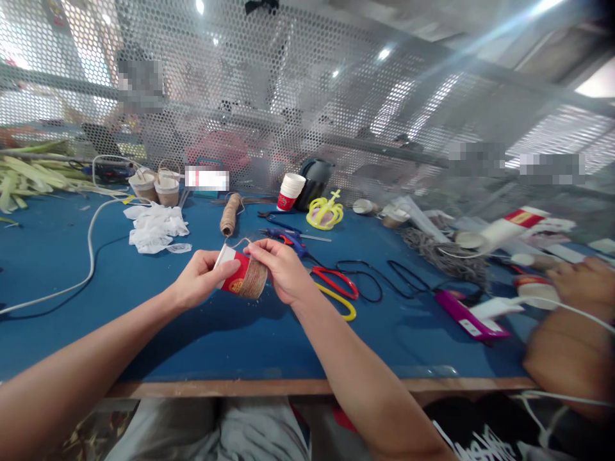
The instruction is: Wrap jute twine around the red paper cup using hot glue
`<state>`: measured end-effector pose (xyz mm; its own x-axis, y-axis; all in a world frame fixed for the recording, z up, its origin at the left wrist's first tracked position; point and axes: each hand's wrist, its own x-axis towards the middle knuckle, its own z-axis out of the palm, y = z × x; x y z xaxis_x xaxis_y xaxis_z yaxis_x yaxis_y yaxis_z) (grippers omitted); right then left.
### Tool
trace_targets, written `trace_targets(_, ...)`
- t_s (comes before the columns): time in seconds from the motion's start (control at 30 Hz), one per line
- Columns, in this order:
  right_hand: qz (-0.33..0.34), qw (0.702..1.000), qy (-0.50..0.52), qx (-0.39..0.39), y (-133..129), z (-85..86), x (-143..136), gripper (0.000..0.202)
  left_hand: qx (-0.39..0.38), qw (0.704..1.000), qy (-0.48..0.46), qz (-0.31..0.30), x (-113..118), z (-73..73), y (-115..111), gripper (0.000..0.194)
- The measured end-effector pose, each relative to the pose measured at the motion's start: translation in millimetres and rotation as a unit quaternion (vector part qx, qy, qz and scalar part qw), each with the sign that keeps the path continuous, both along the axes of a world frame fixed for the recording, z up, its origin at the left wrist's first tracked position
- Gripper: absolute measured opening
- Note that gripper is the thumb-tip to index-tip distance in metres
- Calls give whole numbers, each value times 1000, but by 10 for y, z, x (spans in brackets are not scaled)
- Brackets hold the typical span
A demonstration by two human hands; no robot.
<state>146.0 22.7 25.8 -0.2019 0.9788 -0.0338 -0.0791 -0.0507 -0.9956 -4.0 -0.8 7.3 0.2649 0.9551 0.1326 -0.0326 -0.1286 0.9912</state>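
Note:
A red and white paper cup (235, 282) lies on its side in the air above the blue table, brown twine (254, 279) wound around one end. My left hand (204, 275) grips the cup near its white rim, thumb on top. At the twine-wrapped end, my right hand (276, 266) has its thumb and fingers pressed together on the twine. A loose strand arches over the cup toward the twine spool (230, 214), which lies just beyond my hands.
Around the blue table (230, 349) are scissors (346, 285), a glue gun (288, 240), a yellow crown (325, 212), stacked cups (291, 191), white plastic (156, 225) and a purple power strip (471, 317). Another person's arm (571, 346) rests at the right.

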Motion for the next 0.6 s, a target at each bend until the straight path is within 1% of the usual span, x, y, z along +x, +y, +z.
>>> trace_targets(0.17,8,1000,1,-14,-16,12,-4,24,28,999,21,10,9,34,-26,36)
trace_targets(0.3,18,999,15,-29,-22,14,-9,24,37,999,32,6,-2,31,-29,36)
trace_targets(0.5,18,998,39,-43,-23,9,-17,21,51,999,8,0,-14,-5,-18,32)
trace_targets(0.6,18,998,46,-48,-20,6,-23,21,37,999,-12,1,-8,-5,-16,31)
